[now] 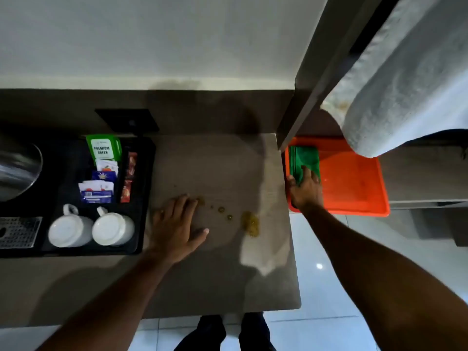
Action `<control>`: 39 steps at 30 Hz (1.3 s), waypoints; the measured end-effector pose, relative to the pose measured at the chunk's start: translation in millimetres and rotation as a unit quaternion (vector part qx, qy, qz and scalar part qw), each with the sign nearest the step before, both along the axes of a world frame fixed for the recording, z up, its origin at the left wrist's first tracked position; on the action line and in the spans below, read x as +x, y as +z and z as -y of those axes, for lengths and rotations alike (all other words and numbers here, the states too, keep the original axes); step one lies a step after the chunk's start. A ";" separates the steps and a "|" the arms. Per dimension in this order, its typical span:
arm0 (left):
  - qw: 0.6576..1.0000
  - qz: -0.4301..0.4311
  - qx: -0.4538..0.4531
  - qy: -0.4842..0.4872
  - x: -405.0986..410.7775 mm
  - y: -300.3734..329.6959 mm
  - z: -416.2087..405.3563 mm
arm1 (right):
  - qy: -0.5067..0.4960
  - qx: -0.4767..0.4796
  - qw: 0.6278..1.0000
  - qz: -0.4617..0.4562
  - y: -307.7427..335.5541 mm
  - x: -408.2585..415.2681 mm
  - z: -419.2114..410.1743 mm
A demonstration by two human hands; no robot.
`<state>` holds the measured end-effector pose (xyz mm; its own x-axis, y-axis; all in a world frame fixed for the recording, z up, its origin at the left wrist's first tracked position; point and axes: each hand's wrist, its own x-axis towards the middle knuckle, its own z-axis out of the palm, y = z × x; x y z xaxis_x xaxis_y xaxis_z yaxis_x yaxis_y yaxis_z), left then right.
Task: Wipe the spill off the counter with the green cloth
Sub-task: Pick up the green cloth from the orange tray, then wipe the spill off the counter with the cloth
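Left hand (177,224) lies flat, fingers spread, holding nothing, on the bench (215,282) beside the yellowish spill (249,222) near the right edge. Right hand (305,190) reaches into the orange tray (354,188), fingers pressing on the folded green cloth (302,159). Two white cups (91,228) sit upturned in a black tray (145,198); one packet (102,148) reads "PREMIUM GREEN".

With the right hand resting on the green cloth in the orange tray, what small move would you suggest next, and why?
Probably close the right hand on the green cloth and lift it out of the orange tray: the yellowish spill is unwiped on the counter, and the left hand lies flat beside it.
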<state>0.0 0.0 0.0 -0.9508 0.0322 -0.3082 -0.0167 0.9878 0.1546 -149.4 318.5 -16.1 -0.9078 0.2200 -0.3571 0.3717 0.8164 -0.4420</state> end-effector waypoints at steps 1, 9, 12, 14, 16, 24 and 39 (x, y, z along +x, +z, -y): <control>1.000 0.006 0.004 0.001 -0.4 -3.9 0.0 | -0.012 0.007 1.000 0.009 -3.9 -6.3 -2.5; 0.997 -0.081 -0.014 0.005 12.2 -33.1 -1.8 | -0.064 0.014 0.998 0.019 -30.6 -21.3 -11.8; 0.996 -0.086 -0.006 0.015 10.9 -34.8 -1.2 | -0.172 -0.023 0.985 -0.006 -33.9 -28.7 -8.7; 0.996 -0.091 -0.001 0.019 11.5 -35.9 -1.2 | -0.247 -0.042 0.968 -0.016 -32.8 -35.8 -7.6; 0.994 -0.105 0.004 0.017 12.1 -38.3 -0.5 | -0.318 -0.050 0.946 -0.020 -29.1 -43.3 -9.5; 0.988 -0.152 0.005 0.010 14.1 -50.2 3.9 | -0.317 -0.102 0.942 -0.027 -5.3 -47.1 -9.0; 0.995 -0.074 -0.011 0.065 65.2 -53.3 7.3 | 0.206 0.085 0.972 -0.068 -24.8 56.4 137.9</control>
<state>65.2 -7.3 -53.3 -0.9816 -0.0990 -0.1632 -0.1228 0.9821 0.1426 -93.0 180.6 -40.9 -0.9679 -0.1269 -0.2168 -0.0551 0.9493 -0.3094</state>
